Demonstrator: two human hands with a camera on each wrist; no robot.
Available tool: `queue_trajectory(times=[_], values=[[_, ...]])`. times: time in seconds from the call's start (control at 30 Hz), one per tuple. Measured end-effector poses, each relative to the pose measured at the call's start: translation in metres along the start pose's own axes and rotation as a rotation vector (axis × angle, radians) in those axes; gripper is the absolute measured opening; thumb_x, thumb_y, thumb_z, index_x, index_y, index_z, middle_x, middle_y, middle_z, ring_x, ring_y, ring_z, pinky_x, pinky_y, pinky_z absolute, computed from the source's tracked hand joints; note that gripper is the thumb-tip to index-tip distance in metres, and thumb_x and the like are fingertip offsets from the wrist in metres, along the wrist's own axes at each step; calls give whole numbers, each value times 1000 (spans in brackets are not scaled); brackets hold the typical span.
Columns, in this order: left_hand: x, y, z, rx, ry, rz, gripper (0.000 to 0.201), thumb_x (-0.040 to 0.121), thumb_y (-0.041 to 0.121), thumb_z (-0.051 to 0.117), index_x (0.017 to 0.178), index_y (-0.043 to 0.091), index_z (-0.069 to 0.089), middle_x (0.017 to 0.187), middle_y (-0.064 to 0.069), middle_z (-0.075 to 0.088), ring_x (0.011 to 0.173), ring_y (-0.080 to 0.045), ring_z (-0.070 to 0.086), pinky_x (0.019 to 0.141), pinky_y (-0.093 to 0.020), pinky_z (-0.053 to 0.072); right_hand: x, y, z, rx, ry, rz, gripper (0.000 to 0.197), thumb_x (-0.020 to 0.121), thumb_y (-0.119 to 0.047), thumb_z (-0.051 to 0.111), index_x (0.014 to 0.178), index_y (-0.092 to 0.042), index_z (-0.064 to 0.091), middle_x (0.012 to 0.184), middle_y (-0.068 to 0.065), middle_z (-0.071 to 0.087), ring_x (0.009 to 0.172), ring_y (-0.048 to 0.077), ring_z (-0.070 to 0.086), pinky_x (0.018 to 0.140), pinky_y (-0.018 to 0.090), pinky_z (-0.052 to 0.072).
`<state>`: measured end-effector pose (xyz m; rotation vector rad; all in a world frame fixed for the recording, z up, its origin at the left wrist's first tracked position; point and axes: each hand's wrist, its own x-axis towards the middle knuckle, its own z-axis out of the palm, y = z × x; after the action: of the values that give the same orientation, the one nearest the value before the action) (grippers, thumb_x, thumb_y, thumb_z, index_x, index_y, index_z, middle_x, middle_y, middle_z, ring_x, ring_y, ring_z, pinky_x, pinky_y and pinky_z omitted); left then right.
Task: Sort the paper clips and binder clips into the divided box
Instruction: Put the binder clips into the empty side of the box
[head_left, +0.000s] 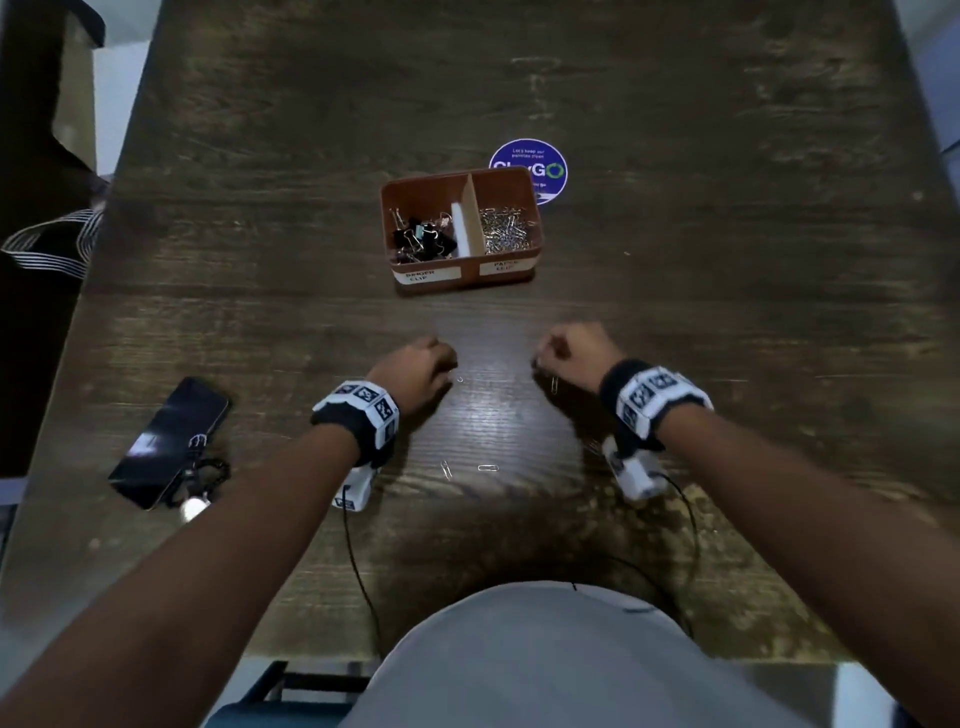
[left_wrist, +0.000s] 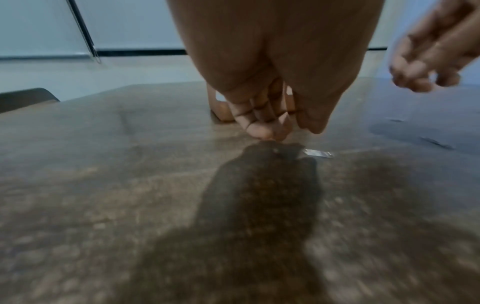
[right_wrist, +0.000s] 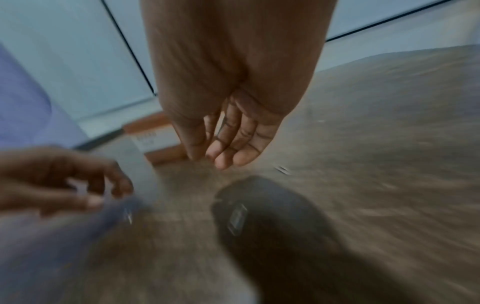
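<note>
The brown divided box (head_left: 460, 275) stands mid-table, with black binder clips (head_left: 421, 239) in its left compartment and silver paper clips (head_left: 506, 228) in its right. My left hand (head_left: 423, 361) reaches down, fingertips (left_wrist: 267, 133) at the tabletop and the thumb slightly apart; a paper clip (left_wrist: 318, 153) lies just right of them, not held. My right hand (head_left: 569, 351) hovers above the table with its fingers (right_wrist: 228, 156) pointing down, the thumb close beside them. A paper clip (head_left: 555, 384) lies in the hand's shadow underneath. The blur hides whether the right hand pinches anything.
Two more paper clips (head_left: 445, 469) (head_left: 487, 468) lie between my wrists, nearer my body. A black phone (head_left: 166, 441) with a keyring lies at the left. A round blue sticker (head_left: 540, 156) sits behind the box. Thin black cables run off the near table edge.
</note>
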<state>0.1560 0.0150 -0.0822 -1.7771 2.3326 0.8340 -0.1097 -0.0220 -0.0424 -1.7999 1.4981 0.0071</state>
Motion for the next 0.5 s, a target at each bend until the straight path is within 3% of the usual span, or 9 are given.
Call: queue_trajectory(times=[0.07,0.13,0.23,0.4,0.5], values=[[-2,5,19,13,-15,6,30,94,31,57,121,19,58,122,-6,52,101,-28,60,83,-40,51,-24,30,16,-65,-129,55,16,82,-22,71,71,-22,61,82,-1,68,83,18,62,75,23,44],[-3,11,31,32,24,-15,29,94,29,56,121,19,58,122,-7,49,96,-29,60,78,-39,52,-44,51,30,-49,-155,91,19,79,-21,76,70,-23,60,83,-2,67,80,17,63,70,23,43],[-5,18,38,75,77,-71,24,95,30,56,116,19,57,119,-5,49,89,-29,61,69,-41,54,-64,71,44,0,-17,86,9,82,-18,74,89,-14,69,85,-3,63,84,19,63,73,23,45],[-6,27,42,142,104,-110,12,95,21,54,99,13,61,107,-7,52,81,-31,62,61,-38,49,-83,71,53,-62,68,66,23,83,-23,73,102,-15,62,95,-3,57,88,16,56,77,28,45],[-5,29,43,165,80,-125,10,94,16,56,100,9,60,107,-9,52,81,-32,62,62,-39,47,-88,70,61,-171,135,54,22,85,-18,68,105,-14,60,99,3,62,90,21,58,73,28,43]])
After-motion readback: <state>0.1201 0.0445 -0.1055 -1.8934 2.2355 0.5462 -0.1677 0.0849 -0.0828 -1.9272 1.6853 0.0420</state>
